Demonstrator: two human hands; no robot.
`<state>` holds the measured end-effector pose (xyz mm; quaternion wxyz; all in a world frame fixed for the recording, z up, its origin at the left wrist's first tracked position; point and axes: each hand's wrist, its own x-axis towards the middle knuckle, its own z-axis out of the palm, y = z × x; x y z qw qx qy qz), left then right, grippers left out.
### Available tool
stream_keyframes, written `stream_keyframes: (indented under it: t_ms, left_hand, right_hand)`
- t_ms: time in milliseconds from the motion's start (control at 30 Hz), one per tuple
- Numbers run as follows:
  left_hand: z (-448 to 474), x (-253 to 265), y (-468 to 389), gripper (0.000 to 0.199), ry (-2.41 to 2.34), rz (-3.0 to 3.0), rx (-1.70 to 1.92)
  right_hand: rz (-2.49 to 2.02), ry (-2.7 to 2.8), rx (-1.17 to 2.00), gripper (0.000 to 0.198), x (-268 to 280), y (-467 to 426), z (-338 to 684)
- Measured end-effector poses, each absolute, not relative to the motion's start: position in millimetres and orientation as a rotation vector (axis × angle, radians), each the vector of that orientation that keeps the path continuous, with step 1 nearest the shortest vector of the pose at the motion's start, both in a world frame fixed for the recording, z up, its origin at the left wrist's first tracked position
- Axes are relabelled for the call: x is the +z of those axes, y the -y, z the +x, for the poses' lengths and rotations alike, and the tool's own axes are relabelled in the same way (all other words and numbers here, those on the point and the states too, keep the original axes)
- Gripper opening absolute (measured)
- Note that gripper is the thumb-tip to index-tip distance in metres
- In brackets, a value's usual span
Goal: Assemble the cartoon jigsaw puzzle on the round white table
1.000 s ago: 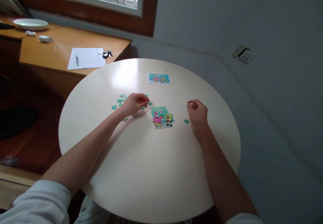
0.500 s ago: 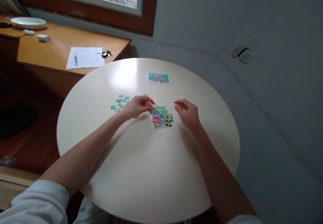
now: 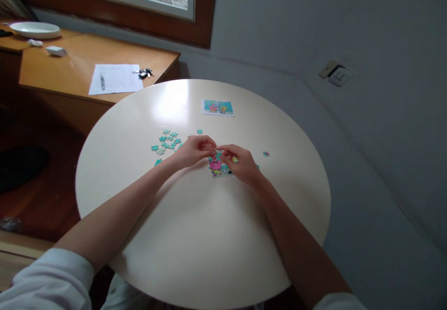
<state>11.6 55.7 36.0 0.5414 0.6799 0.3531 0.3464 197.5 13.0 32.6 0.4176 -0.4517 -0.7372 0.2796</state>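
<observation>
A partly joined cartoon jigsaw puzzle (image 3: 215, 166) lies on the round white table, its right half covered by my right hand. My left hand (image 3: 198, 151) is closed in a pinch at the upper left corner of the puzzle, with the thin edge of a puzzle piece (image 3: 213, 147) showing at its fingertips. Right beside it, the curled fingers of my right hand (image 3: 241, 162) reach over the puzzle and almost meet those of my left. What the right fingertips hold is hidden.
Several loose teal pieces (image 3: 169, 143) lie left of my left hand. One single piece (image 3: 266, 153) is to the right. A small picture card (image 3: 218, 107) lies farther back. A wooden desk (image 3: 80, 68) with paper and keys (image 3: 144, 73) stands beyond the table.
My right hand has moved left, from beside the puzzle to over it, and now meets my left hand. A single piece on the right has come into sight. My left hand shifted slightly.
</observation>
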Motion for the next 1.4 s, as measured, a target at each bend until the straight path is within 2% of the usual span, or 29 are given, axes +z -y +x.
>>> stream_keyframes:
  t_ms: [200, 433, 667, 867, 1067, 1400]
  left_hand:
    - [11, 33, -56, 0.004, -0.948, 1.837, 0.883]
    - [10, 31, -53, 0.011, -1.145, 2.198, 0.745]
    - [8, 28, -54, 0.024, -1.071, 2.339, 0.557]
    - [7, 31, -53, 0.024, -1.038, 2.392, 0.521]
    - [7, 29, -54, 0.024, -1.016, 2.440, 0.515]
    - [8, 28, -54, 0.021, -1.010, 2.461, 0.544]
  right_hand:
    - [-1.284, 1.656, 0.602, 0.020, 22, -27, 217]
    - [-1.347, 1.348, 0.782, 0.027, 4, -42, 233]
    - [-1.327, 1.305, 0.791, 0.028, 3, -43, 233]
    - [-1.320, 1.367, 0.816, 0.038, 2, -43, 236]
    - [-1.333, 1.454, 0.800, 0.027, 2, -42, 237]
    - [-1.392, 1.569, 0.735, 0.022, 4, -40, 239]
